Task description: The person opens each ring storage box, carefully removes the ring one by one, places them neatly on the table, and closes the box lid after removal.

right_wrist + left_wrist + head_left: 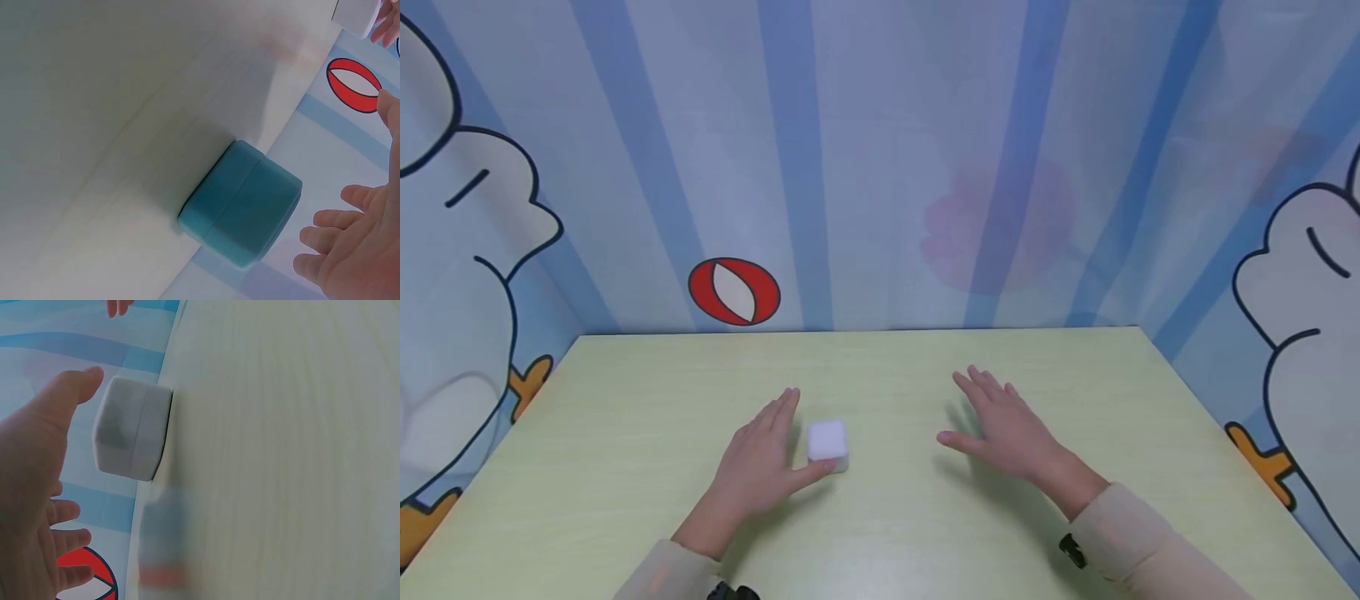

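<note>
A small white box with rounded corners (827, 440) sits on the pale wooden table (880, 367), just right of my left hand (756, 471). That hand's fingers are straight and the thumb reaches in front of the box. In the left wrist view, a narrow gap shows between the thumb tip and the white box (131, 428). My right hand (1011, 437) hovers over the table's right half, fingers extended and thumb spread, holding nothing. In the right wrist view, a teal box with rounded edges (244, 203) stands on the table beside its fingers. The head view does not show this teal box.
Behind the table hangs a blue striped backdrop (895, 167) with a printed red and white ball (734, 292). Printed white cartoon figures cover the side walls. Both wrists carry small black devices at the sleeves.
</note>
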The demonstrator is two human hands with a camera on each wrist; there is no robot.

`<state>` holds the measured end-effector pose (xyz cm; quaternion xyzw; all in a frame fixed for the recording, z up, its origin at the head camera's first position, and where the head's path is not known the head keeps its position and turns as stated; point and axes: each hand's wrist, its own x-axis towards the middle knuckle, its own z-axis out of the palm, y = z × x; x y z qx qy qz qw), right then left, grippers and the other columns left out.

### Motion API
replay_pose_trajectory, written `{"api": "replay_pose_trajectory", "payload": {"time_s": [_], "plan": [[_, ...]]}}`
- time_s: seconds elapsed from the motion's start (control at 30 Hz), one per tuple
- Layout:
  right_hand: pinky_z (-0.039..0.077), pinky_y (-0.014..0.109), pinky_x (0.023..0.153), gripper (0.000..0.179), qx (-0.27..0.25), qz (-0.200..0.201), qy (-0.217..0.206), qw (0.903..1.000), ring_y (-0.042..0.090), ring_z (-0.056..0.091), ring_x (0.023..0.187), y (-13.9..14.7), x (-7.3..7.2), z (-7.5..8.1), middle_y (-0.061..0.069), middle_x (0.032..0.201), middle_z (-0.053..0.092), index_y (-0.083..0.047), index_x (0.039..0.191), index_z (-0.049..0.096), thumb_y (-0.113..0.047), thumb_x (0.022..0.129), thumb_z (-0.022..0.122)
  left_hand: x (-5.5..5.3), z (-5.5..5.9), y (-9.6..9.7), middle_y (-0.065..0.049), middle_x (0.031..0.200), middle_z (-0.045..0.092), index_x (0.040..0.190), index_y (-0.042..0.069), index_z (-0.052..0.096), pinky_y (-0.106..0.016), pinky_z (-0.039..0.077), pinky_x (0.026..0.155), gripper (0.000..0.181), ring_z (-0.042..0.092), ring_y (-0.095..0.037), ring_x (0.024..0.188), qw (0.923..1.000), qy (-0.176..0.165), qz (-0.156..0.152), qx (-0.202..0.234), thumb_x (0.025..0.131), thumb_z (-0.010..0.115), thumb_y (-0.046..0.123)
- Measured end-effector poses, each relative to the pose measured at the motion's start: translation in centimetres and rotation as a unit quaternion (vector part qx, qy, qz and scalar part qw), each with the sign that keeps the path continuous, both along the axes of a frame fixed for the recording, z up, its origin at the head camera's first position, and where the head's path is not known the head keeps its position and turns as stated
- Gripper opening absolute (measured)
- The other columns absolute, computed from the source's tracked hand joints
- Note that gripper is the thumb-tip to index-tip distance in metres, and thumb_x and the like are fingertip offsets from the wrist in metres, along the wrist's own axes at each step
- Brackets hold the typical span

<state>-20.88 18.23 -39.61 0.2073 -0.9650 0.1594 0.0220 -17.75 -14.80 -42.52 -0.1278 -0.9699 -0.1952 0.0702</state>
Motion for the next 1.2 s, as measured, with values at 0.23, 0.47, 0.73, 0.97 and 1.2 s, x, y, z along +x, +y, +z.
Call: {"api": "replay_pose_trajectory", "payload": {"time_s": [0.23, 0.47, 0.73, 0.97, 1.2], "plan": [[0.018, 0.054, 0.114, 0.088, -0.006, 0.002, -0.010, 0.9999, 0.035, 0.022, 0.143, -0.4, 0.0, 0.0, 0.018, 0.154, 0.025, -0.008, 0.148, 0.028, -0.059, 0.084, 0.058, 0.0, 0.0, -0.1, -0.014, 0.151, 0.034, 0.149, 0.005, 0.023, -0.055, 0.038, 0.102, 0.105, 0.036, -0.033, 0.136, 0.9999, -0.007, -0.006, 0.010, 0.075, 0.061, 0.069], [0.018, 0.053, 0.115, 0.087, -0.023, 0.010, -0.008, 0.9997, 0.034, 0.025, 0.142, -0.7, -0.1, -0.1, 0.018, 0.153, 0.029, -0.007, 0.148, 0.030, -0.058, 0.084, 0.060, 0.1, -0.1, -0.2, -0.014, 0.150, 0.036, 0.149, 0.005, 0.025, -0.053, 0.038, 0.103, 0.103, 0.038, -0.033, 0.135, 0.9997, -0.010, -0.014, 0.018, 0.075, 0.063, 0.066], [0.018, 0.052, 0.115, 0.087, -0.034, 0.008, -0.015, 0.9993, 0.033, 0.026, 0.142, -1.1, -0.1, -0.1, 0.018, 0.152, 0.030, -0.007, 0.148, 0.029, -0.058, 0.084, 0.059, 0.0, -0.3, -0.4, -0.014, 0.148, 0.039, 0.148, 0.004, 0.027, -0.053, 0.039, 0.102, 0.102, 0.041, -0.034, 0.133, 0.9996, 0.000, -0.018, 0.022, 0.075, 0.066, 0.064], [0.017, 0.051, 0.116, 0.087, -0.051, 0.009, -0.039, 0.9979, 0.033, 0.026, 0.142, -1.6, -0.1, -0.1, 0.017, 0.154, 0.027, -0.009, 0.149, 0.027, -0.057, 0.084, 0.060, 0.0, -0.4, -0.5, -0.014, 0.149, 0.038, 0.148, 0.005, 0.026, -0.053, 0.038, 0.103, 0.103, 0.040, -0.033, 0.134, 0.9993, -0.017, -0.017, 0.028, 0.075, 0.065, 0.066], [0.018, 0.050, 0.116, 0.089, -0.058, 0.013, -0.047, 0.9971, 0.033, 0.025, 0.142, -2.0, -0.2, -0.2, 0.017, 0.154, 0.026, -0.010, 0.149, 0.026, -0.059, 0.084, 0.059, 0.0, -0.3, -0.6, -0.014, 0.148, 0.039, 0.148, 0.006, 0.026, -0.052, 0.038, 0.103, 0.101, 0.041, -0.033, 0.133, 0.9992, -0.025, -0.011, 0.031, 0.075, 0.066, 0.064]]}}
